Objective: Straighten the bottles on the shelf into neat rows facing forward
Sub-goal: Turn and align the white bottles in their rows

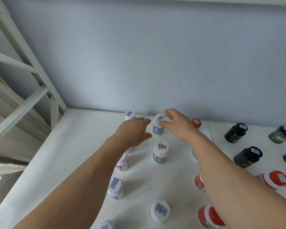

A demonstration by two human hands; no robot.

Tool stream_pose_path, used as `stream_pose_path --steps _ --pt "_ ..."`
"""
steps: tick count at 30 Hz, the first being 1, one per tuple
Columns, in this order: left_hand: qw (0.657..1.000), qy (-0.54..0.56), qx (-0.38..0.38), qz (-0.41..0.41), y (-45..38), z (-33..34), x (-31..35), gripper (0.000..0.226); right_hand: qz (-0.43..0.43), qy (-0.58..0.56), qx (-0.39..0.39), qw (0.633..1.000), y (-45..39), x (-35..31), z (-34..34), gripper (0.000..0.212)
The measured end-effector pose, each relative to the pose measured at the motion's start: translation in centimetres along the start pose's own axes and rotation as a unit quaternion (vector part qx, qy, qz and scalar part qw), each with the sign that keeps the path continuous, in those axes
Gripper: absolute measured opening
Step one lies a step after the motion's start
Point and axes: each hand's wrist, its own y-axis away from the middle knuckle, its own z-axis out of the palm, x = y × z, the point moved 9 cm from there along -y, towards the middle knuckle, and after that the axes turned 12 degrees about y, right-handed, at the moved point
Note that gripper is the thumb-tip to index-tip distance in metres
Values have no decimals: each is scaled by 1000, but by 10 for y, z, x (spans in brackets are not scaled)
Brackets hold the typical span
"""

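White shelf board (76, 156) against a grey-blue wall (155, 55) carries upright bottles. I see my left hand (134, 131) and right hand (177, 124) flanking the rear blue-labelled white-capped plastic bottle (158, 124), fingers relaxed, gripping nothing; contact uncertain.

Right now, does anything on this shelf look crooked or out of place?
Yes. On the right, the dark bottles lie scattered at mixed angles rather than in rows, and a red-capped bottle seems tipped sideways. The blue-labelled bottles between the left hand and right hand stand upright.
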Motion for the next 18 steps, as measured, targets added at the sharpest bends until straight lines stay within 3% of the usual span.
stream_pose_path --steps 6,11,14,18 --pt "999 18 -9 -27 -22 5 -15 60 16 24 -43 999 -27 5 27 68" --pt "996 79 -12 -44 -34 5 -24 67 8 33 -24 999 -39 7 25 42" --pt "982 180 -18 -59 -33 9 -28 70 -14 12 -14 1000 -35 -3 17 32" --pt "964 253 -58 -59 -34 20 -28 54 -40 -7 1 999 -30 -17 2 30"
